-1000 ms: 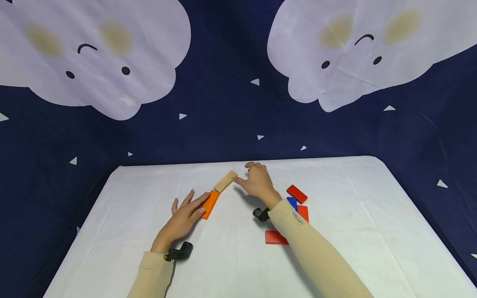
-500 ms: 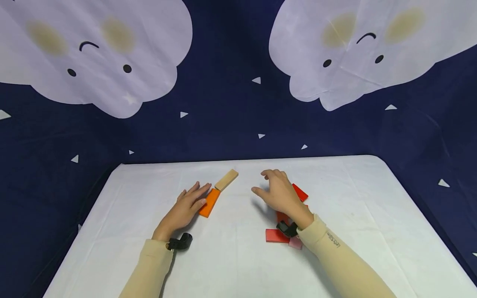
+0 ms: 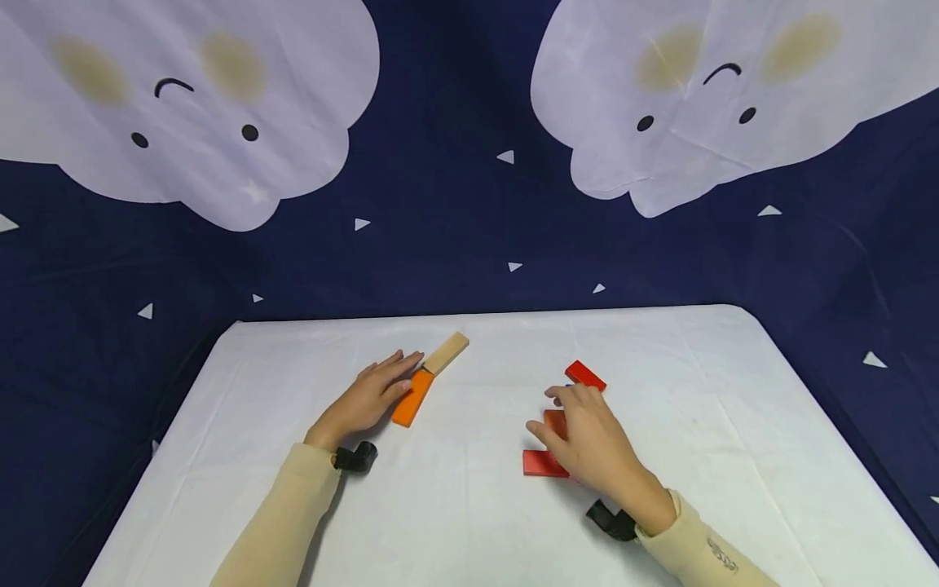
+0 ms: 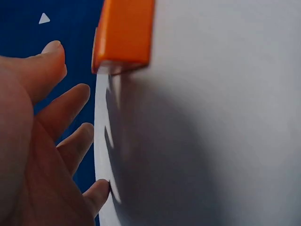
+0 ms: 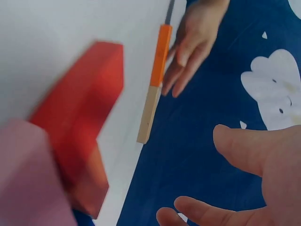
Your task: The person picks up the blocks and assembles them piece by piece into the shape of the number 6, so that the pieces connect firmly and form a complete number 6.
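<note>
An orange block (image 3: pixel 412 403) and a plain wooden block (image 3: pixel 447 353) lie nearly end to end on the white table. My left hand (image 3: pixel 370 396) hovers over the left side of the orange block, fingers extended; the left wrist view shows the thumb and fingers apart from it. Over a loose group of blocks on the right is my right hand (image 3: pixel 592 436), its fingers loosely bent with nothing between them. Around it lie a red block (image 3: pixel 585 374), another red block (image 3: pixel 540 463) and an orange-red block (image 3: pixel 555 422). The hand hides others, including most of a blue one.
In the right wrist view, a pink block (image 5: pixel 30 176) shows close up beside a red one. The white-covered table (image 3: pixel 469 522) ends at a dark blue cloth backdrop (image 3: pixel 440 269) printed with clouds. A black wrist camera (image 3: pixel 357 457) sits below the left hand.
My right hand has drawn back from the wooden block, moving right and nearer to me over the group of blocks. My left hand has shifted slightly forward; the orange and wooden blocks stay in place.
</note>
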Available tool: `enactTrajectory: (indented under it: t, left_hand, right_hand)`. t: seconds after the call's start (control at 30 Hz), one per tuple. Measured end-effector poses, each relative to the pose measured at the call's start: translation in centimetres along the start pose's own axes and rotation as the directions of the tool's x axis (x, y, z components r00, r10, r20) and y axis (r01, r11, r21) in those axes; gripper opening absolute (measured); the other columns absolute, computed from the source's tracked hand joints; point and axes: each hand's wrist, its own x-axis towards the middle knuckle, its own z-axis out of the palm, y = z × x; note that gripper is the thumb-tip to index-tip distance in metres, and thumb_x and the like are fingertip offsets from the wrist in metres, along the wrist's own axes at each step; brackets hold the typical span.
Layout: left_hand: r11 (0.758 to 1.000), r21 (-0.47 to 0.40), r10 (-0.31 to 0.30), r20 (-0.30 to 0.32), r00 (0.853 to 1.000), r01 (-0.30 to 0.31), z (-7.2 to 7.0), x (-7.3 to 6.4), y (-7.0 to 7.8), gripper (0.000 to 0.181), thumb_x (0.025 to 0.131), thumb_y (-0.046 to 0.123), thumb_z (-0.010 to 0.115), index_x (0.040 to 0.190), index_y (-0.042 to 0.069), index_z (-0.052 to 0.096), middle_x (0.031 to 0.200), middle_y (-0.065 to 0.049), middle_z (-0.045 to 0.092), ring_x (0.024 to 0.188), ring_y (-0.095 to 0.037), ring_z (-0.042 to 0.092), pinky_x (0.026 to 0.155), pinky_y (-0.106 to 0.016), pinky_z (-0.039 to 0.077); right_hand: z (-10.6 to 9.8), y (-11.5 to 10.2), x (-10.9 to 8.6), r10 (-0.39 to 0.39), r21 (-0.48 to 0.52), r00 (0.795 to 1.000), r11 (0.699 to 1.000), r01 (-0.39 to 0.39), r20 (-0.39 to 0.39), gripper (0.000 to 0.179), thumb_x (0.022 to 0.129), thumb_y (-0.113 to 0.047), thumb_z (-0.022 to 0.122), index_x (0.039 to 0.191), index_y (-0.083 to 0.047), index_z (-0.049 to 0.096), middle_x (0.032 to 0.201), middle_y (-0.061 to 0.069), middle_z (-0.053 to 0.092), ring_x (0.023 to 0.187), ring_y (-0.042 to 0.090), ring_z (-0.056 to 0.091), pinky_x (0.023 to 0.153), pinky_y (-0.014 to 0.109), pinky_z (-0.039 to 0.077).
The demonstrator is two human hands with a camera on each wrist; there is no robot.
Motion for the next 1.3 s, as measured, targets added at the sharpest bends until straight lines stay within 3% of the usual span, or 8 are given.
enactTrajectory:
  t: [0.17, 0.37, 0.73, 0.93, 1.13, 1.3]
  left_hand:
    - [0.999, 0.027, 0.016, 0.043, 0.999, -0.017, -0.4, 1.1, 0.3, 0.05, 0.107, 0.022, 0.05, 0.155, 0.014, 0.041, 0.158, -0.01, 0.039, 0.149, -0.035, 0.026, 0.118, -0.065, 0.014]
    - [0.999, 0.027, 0.044, 0.096, 0.994, -0.047, -0.8, 2.4, 0.6, 0.047, 0.107, 0.021, 0.049, 0.153, 0.017, 0.045, 0.159, -0.008, 0.038, 0.151, -0.034, 0.024, 0.118, -0.066, 0.012]
    - [0.998, 0.051, 0.03, 0.165, 0.986, -0.039, -0.6, 3.5, 0.3, 0.046, 0.107, 0.019, 0.05, 0.152, 0.016, 0.047, 0.158, -0.007, 0.039, 0.15, -0.033, 0.025, 0.119, -0.064, 0.012]
    - [0.998, 0.065, 0.011, 0.172, 0.985, -0.023, -0.5, 3.4, 0.3, 0.046, 0.107, 0.02, 0.05, 0.153, 0.018, 0.046, 0.157, -0.003, 0.042, 0.151, -0.031, 0.025, 0.12, -0.061, 0.011]
    - [0.997, 0.077, 0.006, 0.185, 0.983, -0.02, -0.7, 3.4, 0.5, 0.045, 0.107, 0.02, 0.049, 0.152, 0.018, 0.047, 0.156, -0.002, 0.044, 0.151, -0.032, 0.024, 0.12, -0.061, 0.011]
    - [0.996, 0.086, 0.012, 0.195, 0.981, -0.029, -0.6, 3.5, 0.4, 0.046, 0.107, 0.02, 0.048, 0.153, 0.017, 0.046, 0.156, -0.003, 0.043, 0.151, -0.033, 0.024, 0.12, -0.06, 0.011]
  right_hand:
    - [0.2, -0.3, -1.7, -0.004, -0.088, 1.0, 0.996, 0.004, 0.003, 0.051, 0.084, -0.035, 0.082, 0.114, 0.002, 0.067, 0.104, 0.011, 0.064, 0.103, 0.029, 0.056, 0.088, 0.043, 0.051]
    - [0.7, -0.7, -3.5, 0.004, -0.156, 0.998, 0.988, 0.006, 0.064, 0.048, 0.081, -0.038, 0.084, 0.109, -0.002, 0.07, 0.094, 0.004, 0.06, 0.091, 0.022, 0.051, 0.072, 0.032, 0.045]
    - [1.3, -0.6, -4.7, -0.018, -0.204, 0.993, 0.978, 0.042, 0.12, 0.039, 0.076, -0.023, 0.088, 0.109, -0.006, 0.075, 0.098, 0.003, 0.059, 0.093, 0.02, 0.051, 0.079, 0.036, 0.049]
    - [1.9, -0.1, -4.4, -0.106, -0.223, 0.991, 0.967, 0.123, 0.087, 0.031, 0.074, -0.013, 0.089, 0.103, -0.01, 0.078, 0.095, 0.003, 0.059, 0.09, 0.02, 0.051, 0.076, 0.034, 0.048]
    - [2.3, 0.1, -4.3, -0.221, -0.194, 0.973, 0.954, 0.229, 0.063, 0.03, 0.073, -0.004, 0.088, 0.099, -0.017, 0.078, 0.093, 0.002, 0.056, 0.092, 0.021, 0.05, 0.076, 0.034, 0.048]
    - [2.4, -0.2, -4.5, -0.165, -0.182, 0.982, 0.967, 0.18, 0.094, 0.037, 0.074, -0.025, 0.09, 0.108, -0.015, 0.077, 0.1, 0.002, 0.058, 0.099, 0.023, 0.051, 0.081, 0.037, 0.048]
